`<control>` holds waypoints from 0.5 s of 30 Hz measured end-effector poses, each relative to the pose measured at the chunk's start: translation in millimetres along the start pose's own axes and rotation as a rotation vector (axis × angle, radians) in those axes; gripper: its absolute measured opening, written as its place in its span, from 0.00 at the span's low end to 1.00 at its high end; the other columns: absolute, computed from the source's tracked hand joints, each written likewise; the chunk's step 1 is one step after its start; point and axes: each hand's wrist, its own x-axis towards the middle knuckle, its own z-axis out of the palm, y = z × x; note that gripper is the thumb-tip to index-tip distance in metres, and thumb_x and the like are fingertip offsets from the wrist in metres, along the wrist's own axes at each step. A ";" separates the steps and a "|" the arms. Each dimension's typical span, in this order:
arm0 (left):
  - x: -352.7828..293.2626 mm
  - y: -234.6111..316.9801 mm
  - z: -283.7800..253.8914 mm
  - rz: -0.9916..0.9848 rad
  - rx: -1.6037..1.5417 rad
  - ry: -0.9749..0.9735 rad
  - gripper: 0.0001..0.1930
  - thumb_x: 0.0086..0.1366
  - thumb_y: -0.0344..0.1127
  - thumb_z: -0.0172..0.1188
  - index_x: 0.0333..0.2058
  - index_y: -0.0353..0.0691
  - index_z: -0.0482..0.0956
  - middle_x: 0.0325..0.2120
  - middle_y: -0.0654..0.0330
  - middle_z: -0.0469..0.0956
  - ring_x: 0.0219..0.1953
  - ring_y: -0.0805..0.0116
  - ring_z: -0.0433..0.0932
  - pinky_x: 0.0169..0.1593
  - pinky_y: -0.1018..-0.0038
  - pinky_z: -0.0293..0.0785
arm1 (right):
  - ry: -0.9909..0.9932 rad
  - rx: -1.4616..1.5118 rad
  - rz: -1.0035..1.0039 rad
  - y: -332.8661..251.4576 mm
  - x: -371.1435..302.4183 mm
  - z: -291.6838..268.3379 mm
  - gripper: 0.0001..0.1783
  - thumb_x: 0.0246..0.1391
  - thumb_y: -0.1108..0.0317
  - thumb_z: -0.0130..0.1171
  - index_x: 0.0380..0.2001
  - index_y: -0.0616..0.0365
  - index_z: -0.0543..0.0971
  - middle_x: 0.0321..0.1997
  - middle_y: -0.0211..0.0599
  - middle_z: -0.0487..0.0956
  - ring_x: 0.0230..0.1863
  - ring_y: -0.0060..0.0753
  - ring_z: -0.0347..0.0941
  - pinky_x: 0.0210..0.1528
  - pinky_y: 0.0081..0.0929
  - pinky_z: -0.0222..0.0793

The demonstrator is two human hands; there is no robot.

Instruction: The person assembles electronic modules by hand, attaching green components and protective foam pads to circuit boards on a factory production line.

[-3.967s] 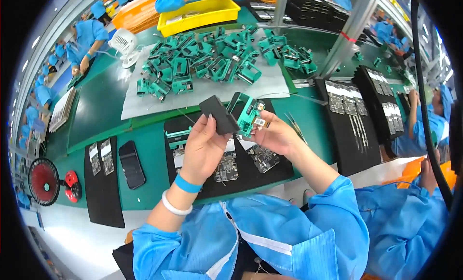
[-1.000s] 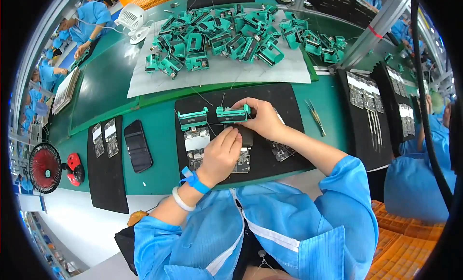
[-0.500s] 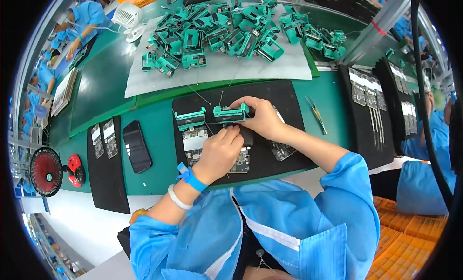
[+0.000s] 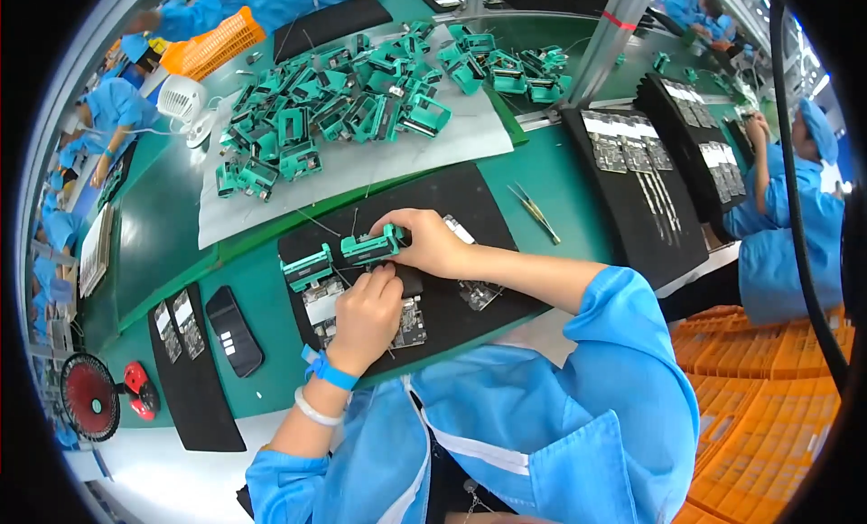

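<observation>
My right hand (image 4: pixel 432 242) grips the right end of a green plastic housing (image 4: pixel 368 246) with a black part along its side. Just below it, the fingers of my left hand (image 4: pixel 366 309) are pinched together at the housing's near edge; what they hold is hidden. A circuit board (image 4: pixel 412 327) shows beside my left hand on the black mat (image 4: pixel 442 321). To the left, a second green housing (image 4: pixel 309 268) sits against another board with a white label (image 4: pixel 323 300). A third board (image 4: pixel 479 295) lies right of my right wrist.
Many green housings (image 4: pixel 293 125) are heaped on a white sheet (image 4: pixel 361 163) at the back. Tweezers (image 4: pixel 535 215) lie to the right, before black mats with boards (image 4: pixel 623 145). On the left are a phone (image 4: pixel 235 332), more boards (image 4: pixel 179 330) and a small fan (image 4: pixel 90 398). Co-workers sit around.
The whole view has swung to the right and tilted, so the bench appears shifted left. Both hands keep nearly the same hold at the green housing.
</observation>
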 end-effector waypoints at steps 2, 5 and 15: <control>2.0 0.9 1.3 0.004 0.005 0.025 0.09 0.50 0.25 0.62 0.32 0.35 0.78 0.38 0.55 0.80 0.39 0.59 0.80 0.38 0.68 0.79 | -0.003 -0.024 -0.030 0.5 0.1 -2.4 0.20 0.42 0.76 0.71 0.43 0.60 0.81 0.37 0.39 0.83 0.36 0.27 0.78 0.41 0.27 0.74; 0.9 -0.4 1.5 -0.013 -0.001 0.038 0.10 0.48 0.25 0.63 0.32 0.36 0.78 0.40 0.55 0.81 0.39 0.59 0.80 0.39 0.68 0.79 | 0.000 -0.067 -0.011 1.4 0.9 -5.5 0.19 0.41 0.77 0.71 0.42 0.60 0.82 0.37 0.38 0.84 0.38 0.26 0.80 0.43 0.26 0.75; -5.7 -3.8 6.9 -0.037 -0.024 0.061 0.11 0.47 0.25 0.65 0.32 0.38 0.80 0.41 0.55 0.83 0.42 0.58 0.81 0.39 0.66 0.80 | 0.614 -0.398 0.069 46.6 85.2 -210.9 0.13 0.52 0.69 0.66 0.42 0.60 0.84 0.38 0.38 0.85 0.41 0.32 0.82 0.46 0.30 0.76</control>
